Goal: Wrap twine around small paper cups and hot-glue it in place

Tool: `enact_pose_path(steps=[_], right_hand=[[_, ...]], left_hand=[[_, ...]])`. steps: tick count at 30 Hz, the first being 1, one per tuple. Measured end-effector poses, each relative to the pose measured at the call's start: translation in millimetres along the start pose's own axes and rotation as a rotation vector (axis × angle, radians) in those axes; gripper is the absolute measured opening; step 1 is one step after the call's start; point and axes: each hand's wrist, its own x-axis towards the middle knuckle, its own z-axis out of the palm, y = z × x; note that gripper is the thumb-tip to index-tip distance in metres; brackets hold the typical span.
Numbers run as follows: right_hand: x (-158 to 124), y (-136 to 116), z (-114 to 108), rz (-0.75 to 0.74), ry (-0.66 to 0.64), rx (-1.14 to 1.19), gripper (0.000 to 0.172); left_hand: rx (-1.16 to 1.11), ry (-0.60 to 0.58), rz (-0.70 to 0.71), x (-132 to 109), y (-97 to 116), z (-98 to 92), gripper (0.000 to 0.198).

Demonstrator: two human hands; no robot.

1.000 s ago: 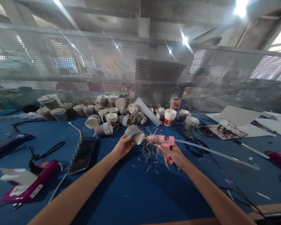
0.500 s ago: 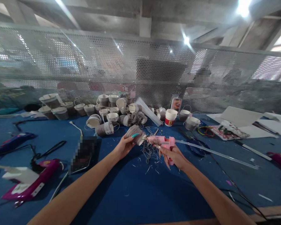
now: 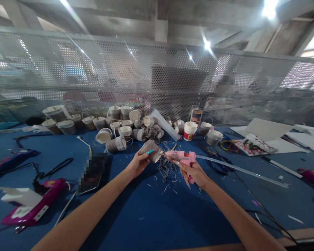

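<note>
Cup [image 3: 153, 157] wrapped in grey cord [image 3: 148, 146] tilts mid-frame above the blue tabletop [image 3: 146, 219], your left hand [image 3: 137, 164] closed in a grip on its side. Just right of centre, your right hand [image 3: 195, 172] has its grip curled round a pink glue gun [image 3: 182, 157], nozzle [image 3: 162, 154] at the cup's pale end.

Phone [image 3: 94, 172] on L, nr magenta pwr strip [image 3: 53, 191] w/ white plug [image 3: 23, 196]; bag [image 3: 255, 145] by papers [image 3: 270, 128], R; mesh panel [image 3: 178, 78] behind.
</note>
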Motion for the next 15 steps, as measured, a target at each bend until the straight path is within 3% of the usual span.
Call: enact_pose_path(steps=[6, 15], right_hand=[[0.0, -2.6, -0.7, -0.023, 0.016, 0.004, 0.043], [1.7, -1.5, -3.5, -0.02, 0.018, 0.05, 0.039]], left_hand=[[0.0, 0.014, 0.013, 1.7, -1.9, -3.7, 0.033], [0.033, 0.002, 0.023, 0.1, -1.2, -1.9, 0.039]])
